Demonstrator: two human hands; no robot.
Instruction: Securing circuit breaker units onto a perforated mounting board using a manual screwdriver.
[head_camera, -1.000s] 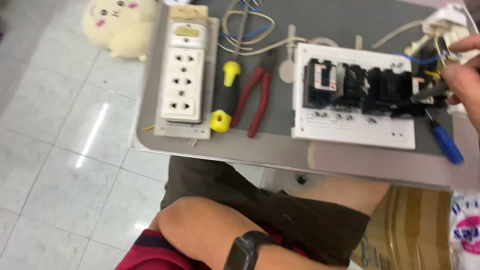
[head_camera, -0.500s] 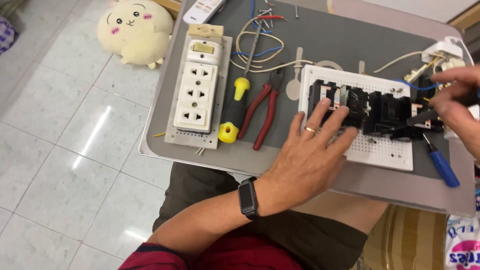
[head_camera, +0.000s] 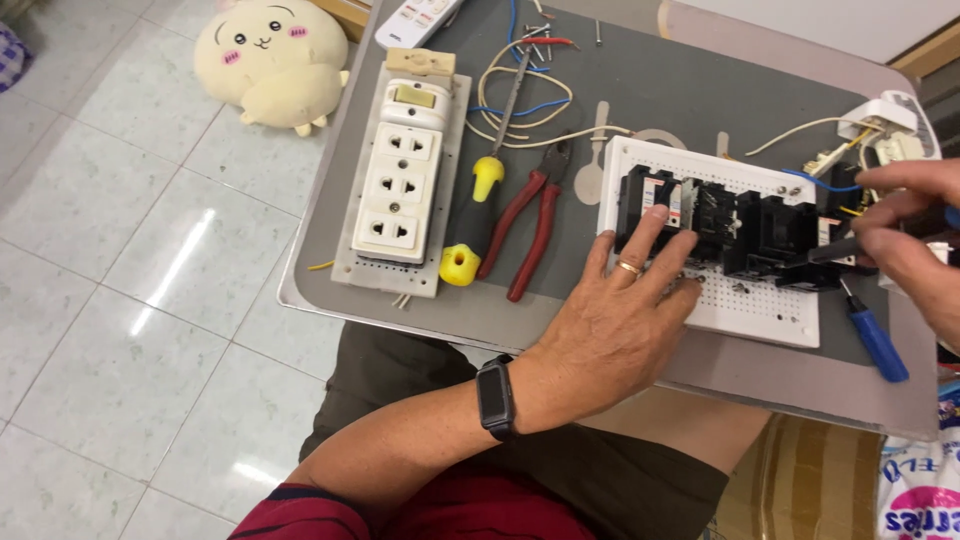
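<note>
**Your hands on a white board of black breakers, on a grey desk across your lap**

Your left hand (head_camera: 615, 325) lies flat and spread wide on the white perforated board (head_camera: 760, 310), which sits toward the right of the grey desk (head_camera: 650, 90). Its fingertips (head_camera: 655, 215) touch the leftmost of the black breakers (head_camera: 735, 225) fixed in a row along the board. You wear a gold ring (head_camera: 629, 267) on one finger and a black watch (head_camera: 495, 396) on that wrist.

Your right hand (head_camera: 915, 235) comes in from the right edge, partly cut off by the frame. It is closed around a dark screwdriver (head_camera: 835, 250), whose tip points left at the right end of the breaker row. A second screwdriver with a blue handle (head_camera: 877, 340) lies on the desk just beside the board's right edge, below that hand.

Blue and cream wires (head_camera: 820, 175) run from the breakers up to a small white fitting (head_camera: 880, 125) at the far right corner.

To the left of the board lie red-handled pliers (head_camera: 530, 225) and a yellow-and-black screwdriver (head_camera: 475, 215), side by side. Further left is a white outlet strip (head_camera: 400, 185) with three sockets, mounted on a pale plate. Above the pliers is a loose tangle of wire (head_camera: 520, 95), and a white remote (head_camera: 415, 20) lies at the top edge.

On the tiled floor (head_camera: 120, 300) to the left sits a cream plush toy (head_camera: 270, 60) with pink cheeks
</note>
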